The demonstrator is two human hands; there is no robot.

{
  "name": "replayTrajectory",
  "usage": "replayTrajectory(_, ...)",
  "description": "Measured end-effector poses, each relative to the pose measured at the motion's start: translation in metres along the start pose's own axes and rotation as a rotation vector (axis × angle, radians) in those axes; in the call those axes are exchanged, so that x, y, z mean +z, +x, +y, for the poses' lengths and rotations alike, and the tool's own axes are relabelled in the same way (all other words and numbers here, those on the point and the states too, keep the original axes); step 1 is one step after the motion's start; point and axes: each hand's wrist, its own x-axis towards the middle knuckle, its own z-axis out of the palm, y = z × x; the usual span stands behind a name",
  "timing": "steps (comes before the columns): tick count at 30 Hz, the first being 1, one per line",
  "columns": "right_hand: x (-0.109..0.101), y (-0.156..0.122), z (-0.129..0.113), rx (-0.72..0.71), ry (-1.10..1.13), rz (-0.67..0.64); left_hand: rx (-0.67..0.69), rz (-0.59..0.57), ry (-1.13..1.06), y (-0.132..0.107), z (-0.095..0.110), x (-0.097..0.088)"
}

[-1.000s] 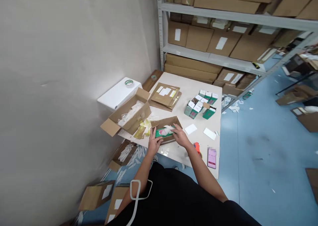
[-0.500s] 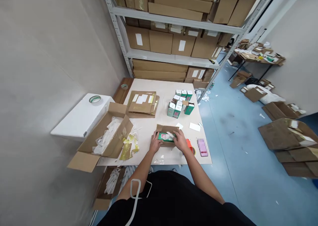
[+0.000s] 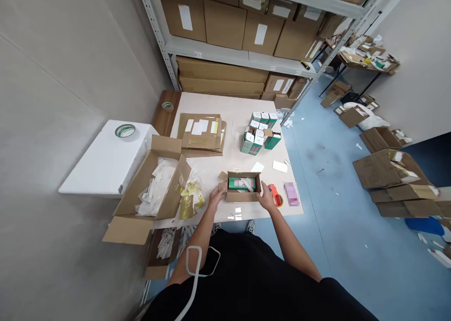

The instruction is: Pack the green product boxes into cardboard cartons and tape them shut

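Note:
A small open cardboard box sits near the front edge of the pale table. Inside it lies a green carton with a white strip across it. My left hand grips the box's left side, fingers curled on the flap. My right hand holds the box's right side, fingers bent against the wall. A red tape dispenser lies just right of my right hand.
A cluster of green-and-white cartons stands mid-table, flattened cardboard to its left. A larger open box of white packing hangs off the left edge. A phone, white cabinet with tape roll, shelving of boxes behind.
Both hands came out of the small box and now hold its outer sides. The head view swung right and down, so the table sits more centred.

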Motion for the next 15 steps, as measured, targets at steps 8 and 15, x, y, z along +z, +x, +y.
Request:
replayTrajectory(8,0.002,-0.011,0.003,0.093,0.02,-0.041,0.264,-0.024,0.021,0.021,0.029,0.014)
replayTrajectory(15,0.0,-0.006,0.011,0.083,0.022,-0.068,0.471,-0.252,0.561,0.009,0.024,0.04)
